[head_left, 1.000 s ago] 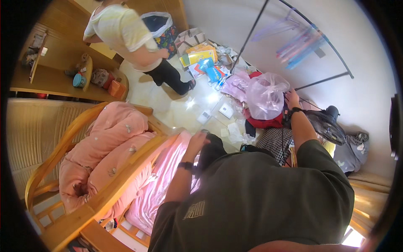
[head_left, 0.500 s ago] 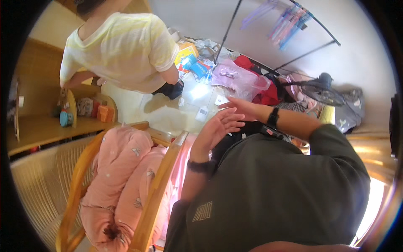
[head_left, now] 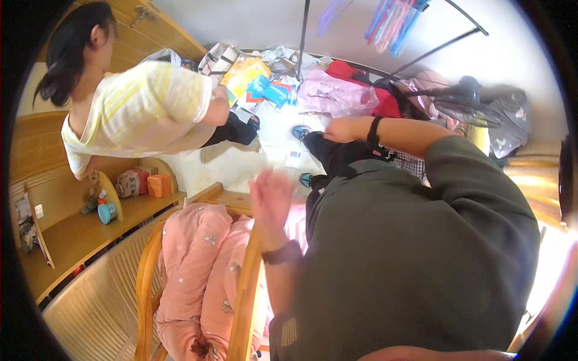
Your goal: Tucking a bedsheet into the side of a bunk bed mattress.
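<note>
Far left, wooden shelf (head_left: 135, 210), front edge slanting up to the right; tin (head_left: 107, 213) and orange box (head_left: 159, 185) on it. Second person (head_left: 144, 108) stands past it, yellow-striped top. Pale tiled floor (head_left: 229, 168) shows between shelf, quilt and heap: room for stepping, narrowing towards the wearer's shoes. Quilt (head_left: 192, 253) thick, pink, bow-printed, bunched along the rail (head_left: 245, 295). Rail is smooth, orange-brown wood, directly left of the wearer. Left grip (head_left: 272, 195) raised near the rail's far end, blurred; fingers look loosely open, nothing seen in them. Right grip (head_left: 342, 129) over the wearer's trousers (head_left: 337, 157), dark cloth; fingers bent, cannot tell whether closed on it or touching. Just beyond, pink bag (head_left: 337, 96), thin, crumpled, in the floor heap. Far right, fan (head_left: 463, 108), dark, near the wall.
</note>
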A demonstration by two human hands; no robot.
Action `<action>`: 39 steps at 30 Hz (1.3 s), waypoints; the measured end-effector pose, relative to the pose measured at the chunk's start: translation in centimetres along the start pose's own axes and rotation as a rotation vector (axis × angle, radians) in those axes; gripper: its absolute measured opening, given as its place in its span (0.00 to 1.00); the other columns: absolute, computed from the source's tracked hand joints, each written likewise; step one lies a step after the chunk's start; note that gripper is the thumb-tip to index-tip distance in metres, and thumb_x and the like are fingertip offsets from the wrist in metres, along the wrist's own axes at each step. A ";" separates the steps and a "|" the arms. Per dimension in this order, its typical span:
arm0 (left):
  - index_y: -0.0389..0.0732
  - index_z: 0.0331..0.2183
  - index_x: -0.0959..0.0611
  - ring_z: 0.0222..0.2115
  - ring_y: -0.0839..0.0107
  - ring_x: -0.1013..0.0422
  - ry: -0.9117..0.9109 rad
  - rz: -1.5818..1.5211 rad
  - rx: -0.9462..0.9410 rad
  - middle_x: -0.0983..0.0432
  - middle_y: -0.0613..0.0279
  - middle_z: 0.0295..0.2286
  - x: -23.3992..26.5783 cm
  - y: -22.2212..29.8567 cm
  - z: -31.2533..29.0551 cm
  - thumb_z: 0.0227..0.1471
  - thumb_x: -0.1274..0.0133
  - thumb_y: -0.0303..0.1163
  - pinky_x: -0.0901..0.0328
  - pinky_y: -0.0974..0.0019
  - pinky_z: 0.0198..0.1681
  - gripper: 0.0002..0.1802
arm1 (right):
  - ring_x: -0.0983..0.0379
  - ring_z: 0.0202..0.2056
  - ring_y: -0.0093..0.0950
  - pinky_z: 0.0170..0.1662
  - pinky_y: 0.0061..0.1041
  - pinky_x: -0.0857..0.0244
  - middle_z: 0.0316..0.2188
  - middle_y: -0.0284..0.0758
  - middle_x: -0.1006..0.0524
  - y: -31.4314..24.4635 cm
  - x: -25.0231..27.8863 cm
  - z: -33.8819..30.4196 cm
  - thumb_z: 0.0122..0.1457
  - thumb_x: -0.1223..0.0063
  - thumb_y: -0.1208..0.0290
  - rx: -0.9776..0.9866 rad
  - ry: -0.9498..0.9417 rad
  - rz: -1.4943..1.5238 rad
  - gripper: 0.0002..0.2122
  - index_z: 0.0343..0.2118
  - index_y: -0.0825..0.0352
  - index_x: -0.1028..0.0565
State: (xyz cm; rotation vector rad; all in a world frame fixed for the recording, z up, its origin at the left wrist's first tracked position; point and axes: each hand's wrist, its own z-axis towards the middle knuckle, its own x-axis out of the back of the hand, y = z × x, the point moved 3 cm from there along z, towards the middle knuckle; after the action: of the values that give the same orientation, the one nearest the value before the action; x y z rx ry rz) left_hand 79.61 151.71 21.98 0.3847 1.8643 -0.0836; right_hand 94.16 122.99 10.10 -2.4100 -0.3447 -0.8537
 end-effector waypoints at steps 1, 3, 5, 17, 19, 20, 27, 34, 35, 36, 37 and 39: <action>0.44 0.55 0.21 0.39 0.59 0.23 0.058 0.136 0.052 0.17 0.56 0.35 1.4 1.3 0.1 0.66 0.56 0.57 0.34 0.50 0.51 0.30 | 0.23 0.42 0.52 0.48 0.49 0.31 0.39 0.51 0.19 5.2 -1.9 0.6 0.66 0.58 0.57 0.023 -0.078 0.012 0.19 0.42 0.67 0.19; 0.40 0.48 0.16 0.30 0.59 0.22 0.392 1.169 0.067 0.17 0.58 0.26 3.8 3.2 -1.4 0.67 0.56 0.51 0.31 0.54 0.44 0.27 | 0.23 0.41 0.53 0.47 0.49 0.31 0.39 0.53 0.20 11.6 -3.3 0.4 0.64 0.58 0.58 0.035 0.032 0.066 0.19 0.39 0.69 0.20; 0.34 0.42 0.13 0.27 0.58 0.23 0.440 2.195 0.113 0.17 0.55 0.26 3.4 4.1 -1.7 0.68 0.55 0.44 0.30 0.56 0.40 0.24 | 0.22 0.42 0.51 0.48 0.48 0.30 0.39 0.53 0.19 17.0 -4.7 -0.5 0.64 0.58 0.59 -0.219 0.004 0.143 0.19 0.41 0.68 0.20; 0.34 0.50 0.20 0.52 0.66 0.28 0.705 1.888 -0.169 0.22 0.53 0.48 -12.0 13.4 4.3 0.64 0.54 0.24 0.36 0.62 0.57 0.16 | 0.21 0.35 0.42 0.39 0.39 0.26 0.34 0.44 0.20 28.3 -16.1 0.9 0.56 0.44 0.66 -0.049 -0.075 -0.100 0.09 0.33 0.68 0.22; 0.37 0.47 0.18 0.47 0.63 0.26 0.571 2.005 -0.355 0.23 0.52 0.47 -22.6 16.5 8.4 0.62 0.50 0.28 0.34 0.62 0.55 0.14 | 0.20 0.33 0.36 0.37 0.36 0.26 0.34 0.42 0.20 25.4 -14.1 1.2 0.65 0.51 0.63 -0.528 -0.021 1.081 0.13 0.37 0.70 0.23; 0.37 0.47 0.18 0.47 0.63 0.26 0.518 2.057 -0.516 0.23 0.52 0.47 -26.0 18.2 9.0 0.62 0.50 0.28 0.34 0.62 0.54 0.13 | 0.21 0.33 0.31 0.36 0.33 0.26 0.32 0.39 0.21 25.8 -13.5 0.6 0.70 0.56 0.60 -0.447 0.039 1.065 0.16 0.39 0.71 0.23; 0.37 0.46 0.18 0.46 0.63 0.26 0.706 2.547 -1.210 0.22 0.52 0.46 -34.6 26.8 4.7 0.63 0.50 0.29 0.34 0.61 0.53 0.13 | 0.21 0.31 0.28 0.34 0.31 0.27 0.32 0.36 0.17 22.7 -7.9 4.3 0.68 0.56 0.53 -0.535 -0.102 1.072 0.21 0.45 0.69 0.21; 0.37 0.45 0.18 0.46 0.63 0.26 0.971 2.615 -0.948 0.22 0.52 0.45 -23.1 31.7 0.5 0.63 0.51 0.30 0.33 0.61 0.52 0.12 | 0.25 0.24 0.26 0.23 0.30 0.34 0.24 0.30 0.22 20.5 -3.6 6.1 0.67 0.52 0.51 -0.564 -0.056 1.102 0.19 0.43 0.65 0.24; 0.37 0.45 0.18 0.46 0.63 0.26 1.002 2.601 -0.864 0.22 0.52 0.45 -20.9 31.8 -0.3 0.63 0.51 0.30 0.33 0.61 0.52 0.12 | 0.26 0.26 0.27 0.28 0.30 0.33 0.25 0.31 0.22 21.2 -4.9 7.2 0.66 0.52 0.58 -0.348 -0.050 0.913 0.15 0.42 0.65 0.22; 0.37 0.45 0.18 0.46 0.63 0.26 1.036 2.597 -0.760 0.22 0.52 0.45 -18.3 32.0 -1.0 0.63 0.51 0.30 0.33 0.61 0.52 0.12 | 0.27 0.29 0.28 0.33 0.30 0.32 0.26 0.33 0.22 21.9 -6.7 8.2 0.64 0.51 0.65 -0.144 -0.014 0.696 0.12 0.41 0.65 0.20; 0.37 0.45 0.18 0.45 0.63 0.26 1.070 2.573 -0.651 0.22 0.52 0.45 -15.1 31.3 -0.7 0.63 0.51 0.30 0.33 0.61 0.52 0.12 | 0.28 0.31 0.29 0.39 0.30 0.31 0.26 0.35 0.22 22.7 -9.2 9.0 0.63 0.51 0.71 0.032 0.054 0.509 0.10 0.39 0.64 0.18; 0.37 0.45 0.18 0.45 0.63 0.26 1.039 2.506 -0.423 0.22 0.52 0.45 -8.5 29.1 1.8 0.63 0.51 0.31 0.33 0.61 0.51 0.12 | 0.27 0.35 0.28 0.41 0.32 0.30 0.32 0.34 0.24 25.6 -8.4 9.7 0.60 0.44 0.70 -0.150 0.070 0.661 0.11 0.45 0.65 0.22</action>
State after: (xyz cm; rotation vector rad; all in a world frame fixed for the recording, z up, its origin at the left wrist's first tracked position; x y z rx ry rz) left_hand 92.44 176.86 33.22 2.2969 0.7861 2.3691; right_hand 103.04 107.34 -12.18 -2.3777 0.5371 -0.6629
